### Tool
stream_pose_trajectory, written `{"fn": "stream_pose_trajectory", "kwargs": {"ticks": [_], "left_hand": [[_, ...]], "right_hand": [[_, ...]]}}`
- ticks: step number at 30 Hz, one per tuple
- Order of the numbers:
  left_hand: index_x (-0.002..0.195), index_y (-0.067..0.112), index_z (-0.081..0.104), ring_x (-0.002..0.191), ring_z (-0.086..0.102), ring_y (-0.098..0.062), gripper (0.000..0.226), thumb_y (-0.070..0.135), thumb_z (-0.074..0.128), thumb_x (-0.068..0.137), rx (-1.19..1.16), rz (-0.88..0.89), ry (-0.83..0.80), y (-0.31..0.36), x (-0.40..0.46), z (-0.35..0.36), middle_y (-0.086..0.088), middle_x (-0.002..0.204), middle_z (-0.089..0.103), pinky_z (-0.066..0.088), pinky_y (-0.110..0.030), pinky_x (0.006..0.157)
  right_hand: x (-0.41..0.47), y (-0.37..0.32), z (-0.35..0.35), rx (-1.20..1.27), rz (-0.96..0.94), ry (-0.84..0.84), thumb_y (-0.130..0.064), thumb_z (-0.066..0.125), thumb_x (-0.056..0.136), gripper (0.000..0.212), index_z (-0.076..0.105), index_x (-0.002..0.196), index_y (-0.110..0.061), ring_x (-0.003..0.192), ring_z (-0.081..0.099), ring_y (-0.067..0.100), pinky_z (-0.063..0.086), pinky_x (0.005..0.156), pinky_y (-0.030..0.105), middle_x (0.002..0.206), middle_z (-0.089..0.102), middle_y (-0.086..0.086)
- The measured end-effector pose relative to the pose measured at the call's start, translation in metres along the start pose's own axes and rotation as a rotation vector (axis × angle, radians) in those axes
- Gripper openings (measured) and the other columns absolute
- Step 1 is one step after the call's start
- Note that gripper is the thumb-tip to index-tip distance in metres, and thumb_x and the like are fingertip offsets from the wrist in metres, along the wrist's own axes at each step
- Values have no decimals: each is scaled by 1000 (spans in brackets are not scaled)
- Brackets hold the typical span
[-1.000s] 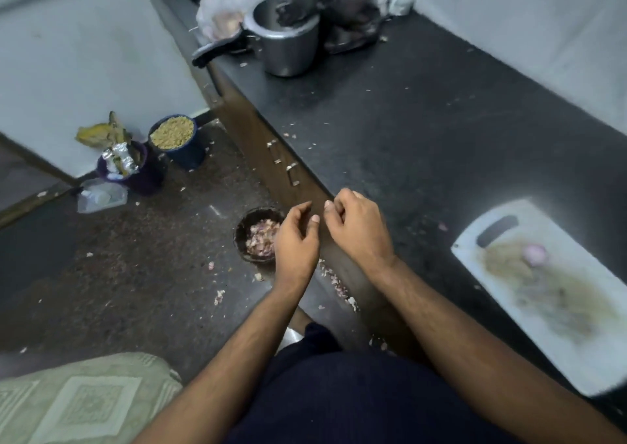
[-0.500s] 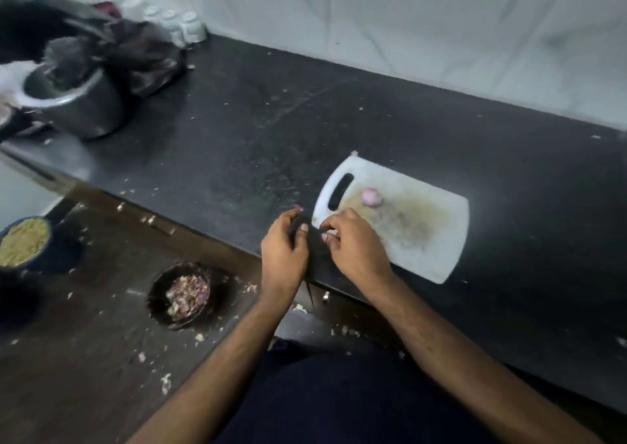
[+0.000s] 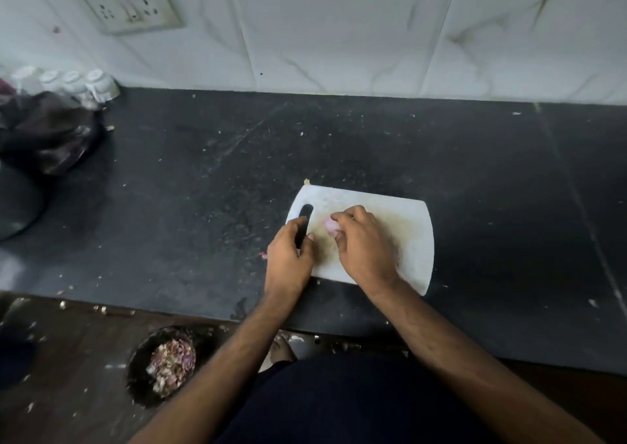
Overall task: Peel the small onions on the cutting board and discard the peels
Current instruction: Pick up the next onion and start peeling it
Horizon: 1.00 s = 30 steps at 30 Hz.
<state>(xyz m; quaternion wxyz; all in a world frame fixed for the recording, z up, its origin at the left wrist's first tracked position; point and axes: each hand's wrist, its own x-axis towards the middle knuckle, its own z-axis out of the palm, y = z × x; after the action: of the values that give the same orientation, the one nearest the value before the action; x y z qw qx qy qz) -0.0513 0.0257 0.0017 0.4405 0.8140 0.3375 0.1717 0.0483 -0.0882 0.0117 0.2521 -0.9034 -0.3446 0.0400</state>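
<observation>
A: On the dark surface (image 3: pixel 203 178), head view: white cutting board (image 3: pixel 412 236), handle slot at its left end, brownish stain across the middle.

B: Onion?

A: One small pinkish onion (image 3: pixel 330 224) on the board, just right of the slot. Right hand (image 3: pixel 364 243) is over it, fingertips curled around it and touching, thumb below, index above. Looks like a pinch on the onion; whether it is lifted off the board, cannot tell.

B: Left hand?

A: Left hand (image 3: pixel 288 253) sits at the board's left edge, covering the lower part of the slot. Fingers curled, thumb tip near the index, loosely closed. Can't tell whether anything is between them. Near the onion, not touching it.

B: Peels?

A: Dark round bowl (image 3: pixel 161 364) on the floor, below the surface edge, left of the person's body, with a heap of pink-brown peels (image 3: pixel 173 364) in it. Small scraps scattered on the floor around it and white flecks over the surface. One tiny pink bit (image 3: pixel 263 255) on the surface just left of the left hand.

B: Rest?

A: Far left, crumpled black bag (image 3: pixel 51 131), row of small white cups (image 3: pixel 73 82) against the wall behind it. Socket plate (image 3: pixel 130 2) on the tiled wall, upper left. Edges blurred.
</observation>
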Motion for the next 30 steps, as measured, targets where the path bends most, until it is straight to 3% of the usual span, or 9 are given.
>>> {"fn": "stream_pose_trajectory", "kwargs": {"ticks": [5,8,10,13,17,21,24,27,30], "left_hand": [[140,12,59,131,57,-8,43,7,62,97,81,78,-158,-9,37,-9,5,141,64,29,7,94],[139,12,59,126,59,-12,43,7,63,96,103,115,-235,-14,54,-10,2,136,65,32,4,91],[141,12,57,127,59,-13,45,8,64,97,80,144,-291,-17,60,-5,1,139,64,39,-7,101],[144,12,53,131,56,-13,48,10,63,97,40,199,-399,-16,66,7,0,143,61,38,-8,103],[144,11,52,127,59,-12,48,22,66,100,-50,249,-525,-2,68,28,0,139,63,45,-21,106],[136,13,60,113,67,-12,40,27,67,99,-108,222,-562,15,81,52,1,124,72,53,-28,99],[119,17,70,99,70,-9,27,16,74,92,-82,248,-532,23,94,66,5,108,75,56,-25,88],[109,19,73,95,66,1,25,12,80,86,-100,266,-495,25,99,70,10,105,71,50,-10,78],[106,23,71,102,63,3,31,4,78,82,-111,282,-515,18,94,69,13,106,70,49,-11,84]], "right_hand": [[21,-2,23,-88,11,-121,-14,65,94,52,54,143,-25,127,51,28,49,101,40,147,47,6],[26,-2,29,-46,75,-84,-16,66,94,46,59,138,-22,122,53,26,50,97,38,136,52,4],[26,-1,29,-9,139,10,-19,70,91,45,61,134,-19,115,56,27,51,93,38,126,56,3],[24,3,27,100,327,169,-17,75,88,62,47,143,-16,114,54,25,49,92,38,124,56,5],[25,22,24,199,508,295,1,70,85,77,34,151,-18,115,48,22,49,99,41,124,49,3],[27,26,22,208,490,273,5,64,88,80,28,155,-20,112,46,14,47,101,32,122,46,0],[25,34,17,255,408,186,1,69,88,88,21,159,-21,115,49,13,47,103,27,128,42,2],[21,52,5,317,384,88,-2,75,86,95,18,160,-21,111,53,8,45,103,19,134,36,0],[19,68,-1,365,396,91,-2,76,86,90,25,158,-19,100,63,11,55,97,30,124,52,-1]]}}
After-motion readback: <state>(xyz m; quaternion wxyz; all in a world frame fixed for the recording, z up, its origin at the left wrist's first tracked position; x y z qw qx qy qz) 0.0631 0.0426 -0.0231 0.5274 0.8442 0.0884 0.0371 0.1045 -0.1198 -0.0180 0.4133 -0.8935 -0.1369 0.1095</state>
